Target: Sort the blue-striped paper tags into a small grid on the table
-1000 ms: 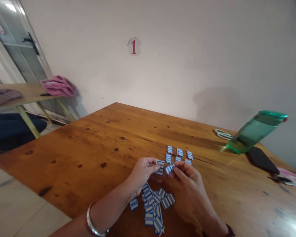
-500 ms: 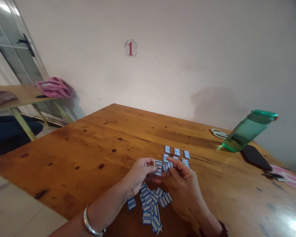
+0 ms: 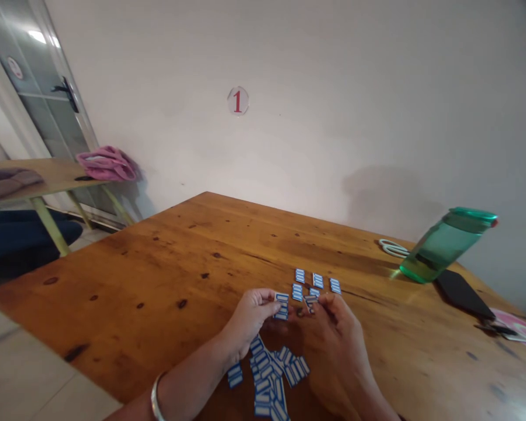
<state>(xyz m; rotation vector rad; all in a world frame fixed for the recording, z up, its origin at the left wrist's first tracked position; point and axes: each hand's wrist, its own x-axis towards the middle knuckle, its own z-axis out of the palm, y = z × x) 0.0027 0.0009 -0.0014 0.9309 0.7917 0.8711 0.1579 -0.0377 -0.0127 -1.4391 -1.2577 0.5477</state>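
My left hand [image 3: 251, 318] pinches a small white label sheet [image 3: 282, 306] printed with blue-bordered boxes, holding it above the table. To its right, my right hand [image 3: 339, 327] is closed, thumb and fingers together, on another small label sheet [image 3: 311, 302], which is tilted and partly covered by the fingers. Just beyond the hands lie several similar small sheets in rows, such as a far-left one [image 3: 300, 275] and a far-right one [image 3: 335, 285]. Below and between my wrists is a loose, overlapping pile of these label sheets [image 3: 267, 377], with one sheet [image 3: 235, 375] at its left side.
On the wooden table [image 3: 166, 269], a green water bottle [image 3: 445, 245] leans at the right beside a black flat item [image 3: 464, 295] and a white cable [image 3: 393, 248]. A pink round item [image 3: 523, 328] lies near the right edge. Another table with pink cloth [image 3: 107, 164] stands at left.
My right hand has moved right, away from my left hand, carrying its label sheet. The two held sheets, close together before, are now apart. The view has tilted slightly.
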